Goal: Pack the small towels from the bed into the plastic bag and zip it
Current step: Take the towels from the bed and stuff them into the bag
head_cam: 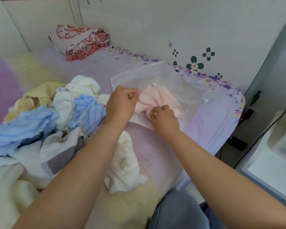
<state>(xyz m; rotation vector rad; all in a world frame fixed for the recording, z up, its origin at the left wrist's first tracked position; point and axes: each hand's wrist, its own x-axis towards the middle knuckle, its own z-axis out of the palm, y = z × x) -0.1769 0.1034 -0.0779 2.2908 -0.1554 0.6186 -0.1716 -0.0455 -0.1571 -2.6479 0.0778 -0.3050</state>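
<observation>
A clear plastic bag [157, 76] lies flat on the bed, its open edge toward me. A pink towel [157, 98] sits partly inside its mouth. My left hand [120, 103] pinches the bag's upper edge at the left of the opening. My right hand [163, 118] pinches the near edge of the bag, right at the pink towel. To the left lies a heap of small towels [59, 113] in blue, white, cream and yellow. One cream towel [124, 161] lies apart, between my forearms.
A folded red-patterned blanket [79, 40] rests at the far end of the bed by the wall. The bed's right edge [234, 123] drops to the floor beside a white cabinet [271, 162] with a dark cable. My knee in grey fabric [177, 212] is at the bottom.
</observation>
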